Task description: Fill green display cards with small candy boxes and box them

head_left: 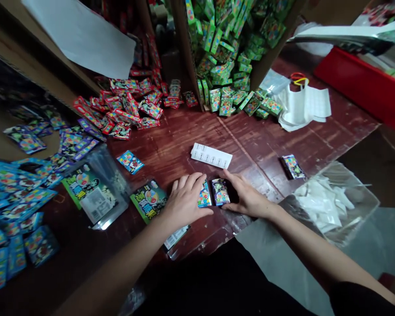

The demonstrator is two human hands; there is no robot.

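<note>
Near the table's front edge, my left hand (186, 198) lies palm down with its fingers bent over a small blue packet (203, 194), part of which shows between thumb and forefinger. My right hand (245, 193) curves around a small purple packet (220, 192), its thumb and forefinger at the packet's two ends. A narrow gap separates the two packets. Under my left hand and wrist, a green and black printed pouch (147, 199) is partly hidden. Just beyond my hands lies a folded white sheet of round stickers (211, 156).
Red packets (128, 105), green packets (228, 98), purple packets (74, 142) and blue packets (16, 206) spill from cardboard boxes. Clear pouches (98, 188) lie left. One loose blue packet (130, 162) and another purple packet (293, 167) lie apart. A plastic bag of white pieces (329, 204) hangs at right.
</note>
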